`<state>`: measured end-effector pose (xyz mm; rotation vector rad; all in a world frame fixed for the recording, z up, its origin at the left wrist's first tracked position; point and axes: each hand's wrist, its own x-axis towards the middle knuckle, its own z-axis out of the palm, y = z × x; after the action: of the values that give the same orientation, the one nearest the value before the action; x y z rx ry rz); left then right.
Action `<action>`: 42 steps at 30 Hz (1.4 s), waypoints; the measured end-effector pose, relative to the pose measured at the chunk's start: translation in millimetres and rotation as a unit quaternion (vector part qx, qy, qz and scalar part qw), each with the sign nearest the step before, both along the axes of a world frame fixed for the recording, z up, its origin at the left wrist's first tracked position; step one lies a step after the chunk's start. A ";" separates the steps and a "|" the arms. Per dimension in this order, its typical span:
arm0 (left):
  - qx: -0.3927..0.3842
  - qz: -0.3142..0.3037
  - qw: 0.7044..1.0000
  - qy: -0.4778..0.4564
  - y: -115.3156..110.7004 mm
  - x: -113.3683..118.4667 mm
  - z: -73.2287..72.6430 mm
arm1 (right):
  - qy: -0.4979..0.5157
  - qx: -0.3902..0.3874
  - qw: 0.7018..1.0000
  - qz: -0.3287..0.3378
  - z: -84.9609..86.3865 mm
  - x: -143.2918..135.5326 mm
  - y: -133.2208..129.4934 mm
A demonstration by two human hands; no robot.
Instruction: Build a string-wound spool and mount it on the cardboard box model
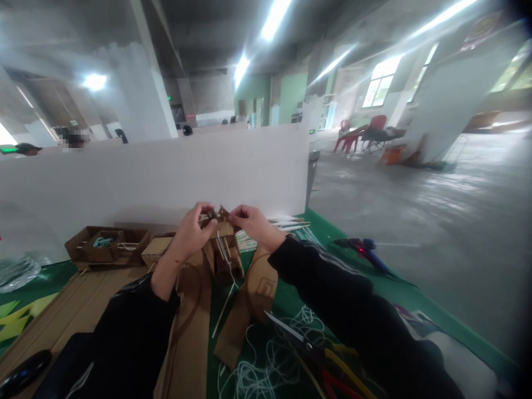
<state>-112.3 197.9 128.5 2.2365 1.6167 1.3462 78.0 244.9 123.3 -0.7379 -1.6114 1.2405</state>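
Note:
My left hand (194,228) is closed, thumb and fingers pinching a small dark brown piece (212,214) too blurred to name. Close on its right, my right hand (253,226) pinches a small piece of cardboard (224,213). Both hands are over the top of a cardboard construction (233,260), which has white string (224,252) running down its front. A thin wooden stick (223,311) slants below it. Beside the construction lies a curved cardboard strip (260,280). Whether the two small pieces touch each other is unclear.
Scissors (291,331) lie on the green table cover near tangled white string (257,377). A glue gun (361,252) rests near the right edge. Cardboard boxes (77,244) stand at left, before a white partition (249,166). Heads of other people show beyond it.

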 end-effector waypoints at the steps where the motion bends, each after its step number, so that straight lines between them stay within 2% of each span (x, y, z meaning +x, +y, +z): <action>1: 0.000 0.004 1.000 0.005 0.6 0.1 0.4 | 0.000 -0.001 1.000 0.000 0.0 0.0 -0.1; 15: 0.022 0.031 0.998 0.046 3.1 -1.8 0.5 | 0.030 -0.013 0.999 -0.006 0.1 3.3 -0.8; 25: 0.023 0.019 0.997 0.078 -0.3 -3.9 2.3 | 0.038 -0.020 0.999 0.003 7.7 33.1 -17.1; 30: 0.027 0.012 0.997 0.075 -2.3 -4.8 2.6 | 0.032 -0.021 0.999 -0.027 14.5 73.8 -25.8; 36: 0.034 0.001 0.995 0.094 -3.2 -3.0 5.8 | 0.032 -0.026 0.997 -0.060 26.5 149.5 -34.3; 42: 0.041 0.010 0.993 0.106 -0.7 0.8 5.6 | 0.020 -0.017 0.987 -0.156 42.6 218.9 -38.4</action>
<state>-111.5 197.2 134.0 2.4939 1.6788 1.2372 297.0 206.4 165.9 -0.9399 -1.3822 1.0499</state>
